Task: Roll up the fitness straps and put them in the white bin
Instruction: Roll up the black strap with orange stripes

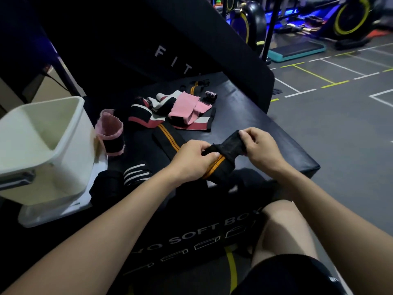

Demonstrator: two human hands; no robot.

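A black strap with two orange stripes [225,155] is held above the near edge of the black soft box [276,133]. My left hand [191,160] grips its striped part and pinches a thin black loop. My right hand [258,147] pinches the strap's black end between thumb and fingers. The rest of this strap [168,138] trails back to the left on the box top. The white bin [44,145] stands at the left, tilted, with nothing visible inside. Several loose straps lie behind: a pink one [187,108] and a black-red-white one [141,117].
A pink-and-black rolled strap [110,133] stands next to the bin. A black strap with white stripes [134,173] lies near the front left. A black padded panel [170,50] leans up behind the box. Grey gym floor [340,124] and exercise bikes [350,15] are to the right.
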